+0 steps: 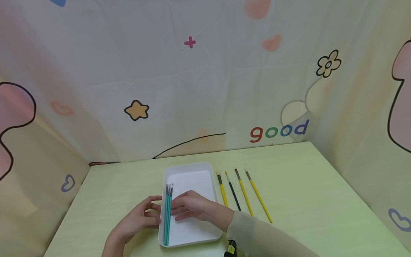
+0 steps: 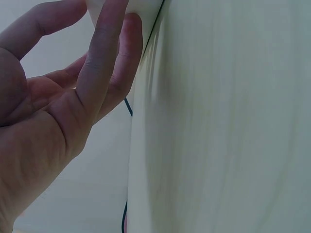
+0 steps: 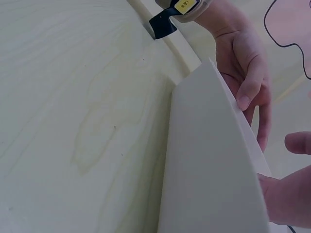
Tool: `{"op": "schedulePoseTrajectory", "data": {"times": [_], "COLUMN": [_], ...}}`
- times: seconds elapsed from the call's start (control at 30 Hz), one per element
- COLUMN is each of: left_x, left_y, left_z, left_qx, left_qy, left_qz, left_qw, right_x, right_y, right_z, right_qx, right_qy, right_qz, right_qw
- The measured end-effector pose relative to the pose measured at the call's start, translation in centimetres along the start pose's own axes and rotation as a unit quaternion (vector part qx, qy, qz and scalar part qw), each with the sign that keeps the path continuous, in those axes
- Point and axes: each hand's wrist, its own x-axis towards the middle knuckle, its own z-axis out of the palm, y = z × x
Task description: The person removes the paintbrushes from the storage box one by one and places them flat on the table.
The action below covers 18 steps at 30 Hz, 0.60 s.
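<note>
White tray [image 1: 192,232] sits on table [image 1: 321,200], long side running away from the person. In it, along L wall: 3 teal brushes [image 1: 168,214], side by side, bristles far, hdls near. R hand [image 1: 194,206] is over tray floor, just R of the teal brushes; fingers apart, slightly bent, clamped on nothing; tips v. close to the 3, can't tell if touching. L hand [image 1: 139,217] is outside, at tray's L wall; fingers apart & loosely bent, tips against or right by the wall.

On table, R of tray: 4 more in a row, bristles far, i.e. 3 yellow brushes [image 1: 246,198] & 1 dark brush [image 1: 233,192], 2nd from tray. R arm w/ pale sleeve [image 1: 257,232] hides some near ends. Behind: cloth [image 1: 192,78] w/ prints, incl. star [image 1: 136,110] & word "good" [image 1: 279,131].
</note>
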Motion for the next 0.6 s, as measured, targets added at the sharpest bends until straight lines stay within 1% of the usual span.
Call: {"op": "schedulePoseTrajectory", "data": {"times": [0.2,0.33,0.43,0.6], "left_x": [-0.1,-0.2,-0.1,-0.1], "left_y": [0.1,0.0,0.0,0.0], "left_z": [0.0,0.1,0.1,0.1], "left_qx": [0.002,0.001,-0.002,0.000], "left_qy": [0.001,-0.001,-0.004,-0.006], "left_qz": [0.000,0.000,0.003,0.005], "left_qw": [1.0000,1.0000,1.0000,1.0000], "right_x": [0.3,0.6,0.7,0.8], "right_y": [0.3,0.7,0.9,1.2], "right_z": [0.0,0.0,0.2,0.9], "right_qx": [0.018,0.026,0.018,-0.021], "right_qy": [0.008,-0.008,-0.017,-0.001], "right_qz": [0.003,0.008,0.010,-0.002], "right_qw": [1.000,1.000,1.000,1.000]}}
